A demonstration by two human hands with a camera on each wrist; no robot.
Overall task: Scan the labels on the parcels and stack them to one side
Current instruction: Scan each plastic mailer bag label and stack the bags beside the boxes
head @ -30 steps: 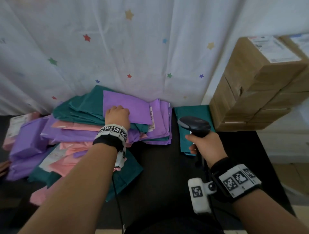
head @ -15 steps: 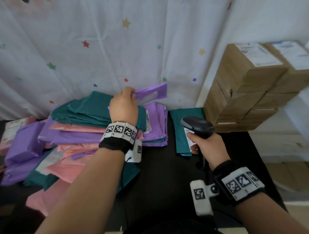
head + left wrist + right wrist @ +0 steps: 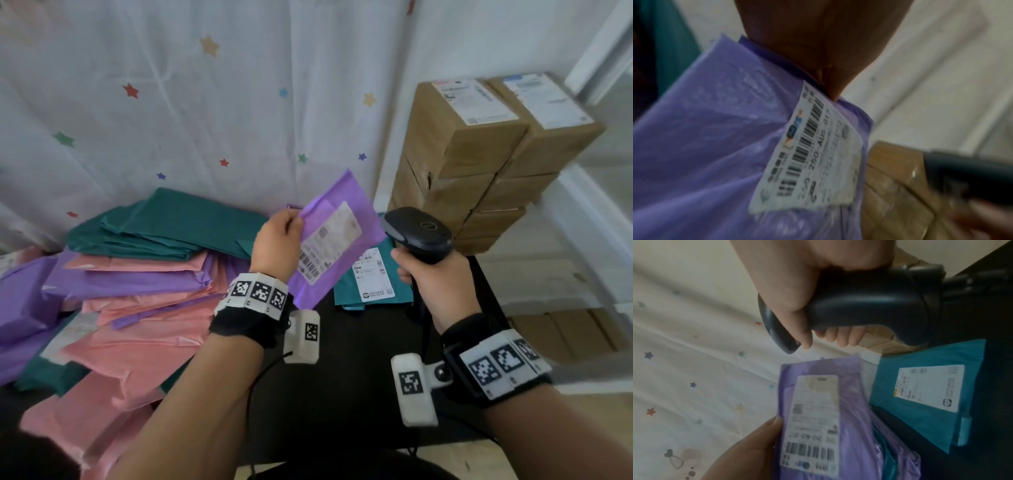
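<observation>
Parcels [image 3: 144,301], in purple, pink and teal mailers, are heaped left of the teal parcel [image 3: 373,277], which is seen lying alone, label up, on the black table [image 3: 346,370]. That single scanned-looking parcel is judged to be the start of the stack; most of the heap is left. One purple parcel [image 3: 337,236] is held above and just left of it, pinched at its edge by the left hand [image 3: 277,243], label [image 3: 329,243] turned up. A scanner [image 3: 418,234] is gripped by the right hand [image 3: 438,284], fingers wrapped round the handle, just above the teal parcel. Scanning appears imminent.
</observation>
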